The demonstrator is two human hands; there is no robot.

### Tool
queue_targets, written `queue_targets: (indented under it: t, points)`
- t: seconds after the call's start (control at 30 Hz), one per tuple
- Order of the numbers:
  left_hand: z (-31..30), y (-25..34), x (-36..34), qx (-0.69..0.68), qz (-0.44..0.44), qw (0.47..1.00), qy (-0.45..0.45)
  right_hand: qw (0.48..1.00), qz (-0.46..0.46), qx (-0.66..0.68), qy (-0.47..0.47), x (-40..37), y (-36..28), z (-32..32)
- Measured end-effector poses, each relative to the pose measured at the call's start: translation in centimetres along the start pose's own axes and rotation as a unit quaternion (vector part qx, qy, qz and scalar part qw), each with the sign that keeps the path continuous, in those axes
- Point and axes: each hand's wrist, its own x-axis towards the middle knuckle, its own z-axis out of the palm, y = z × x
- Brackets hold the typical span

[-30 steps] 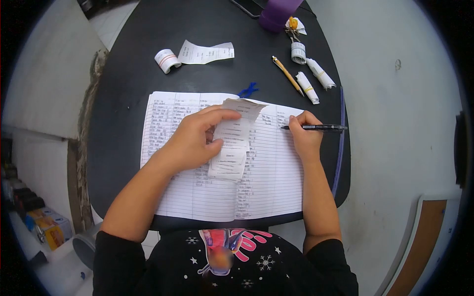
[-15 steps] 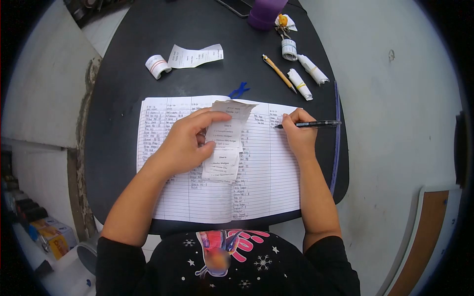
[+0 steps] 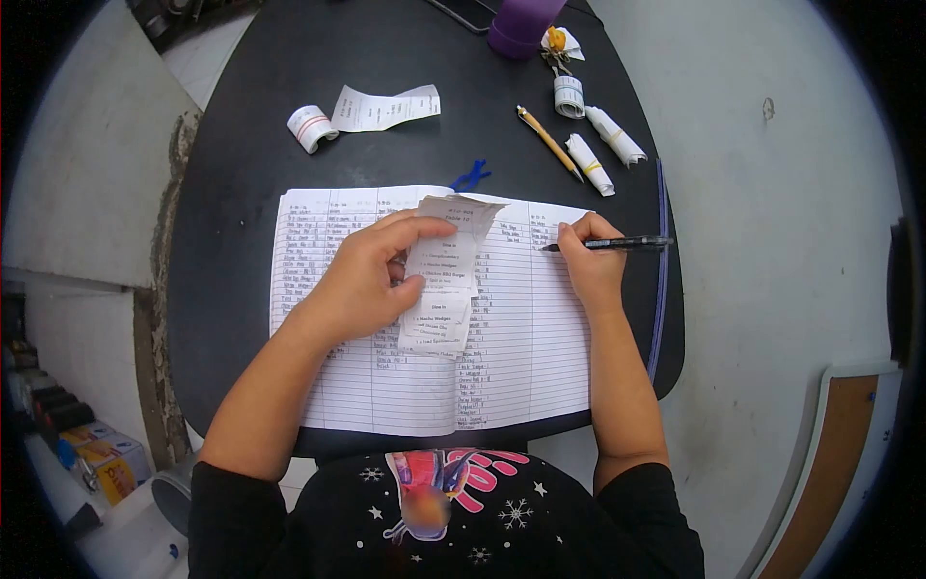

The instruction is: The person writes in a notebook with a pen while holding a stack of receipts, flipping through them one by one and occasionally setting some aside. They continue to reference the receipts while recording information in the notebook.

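An open lined notebook [image 3: 376, 405] with columns of handwriting lies on the black table. My left hand [image 3: 371, 270] is closed on a stack of printed receipts [image 3: 446, 261], thumb and fingers at its left edge, over the middle of the notebook. In my right hand [image 3: 590, 256] is a black pen [image 3: 622, 243], its tip at the written lines near the top of the right page. The fingers of this hand are curled around the pen.
Beyond the notebook lie a curled receipt [image 3: 386, 108], a paper roll with red lines [image 3: 311, 128], a tan pen [image 3: 550, 145] and rolled papers [image 3: 590, 164]. A purple container [image 3: 521, 29] stands at the far edge. A wall [image 3: 762, 241] is to the right.
The right hand and pen tip have shifted very slightly at the page. The whole view has moved a few pixels; the left hand still holds the receipts in the same place.
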Motion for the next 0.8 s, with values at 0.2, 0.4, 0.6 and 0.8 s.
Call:
queue_targets:
  t: [0.2, 0.4, 0.6, 0.8]
  points:
    - [-0.05, 0.07, 0.00, 0.003, -0.006, 1.000, -0.002, 1.000, 0.004, 0.000, 0.008, 0.07, 0.21, 0.15]
    - [-0.03, 0.10, 0.01, -0.003, -0.009, 1.000, 0.000, 0.999, -0.020, -0.029, 0.012, -0.01, -0.07, 0.14]
    - [-0.05, 0.22, 0.04, 0.003, -0.015, 1.000, -0.004, 1.000, -0.003, -0.010, 0.010, -0.01, -0.23, 0.14]
    - [0.07, -0.01, 0.09, 0.001, -0.012, 1.000, -0.001, 1.000, 0.008, -0.011, 0.004, 0.07, 0.01, 0.03]
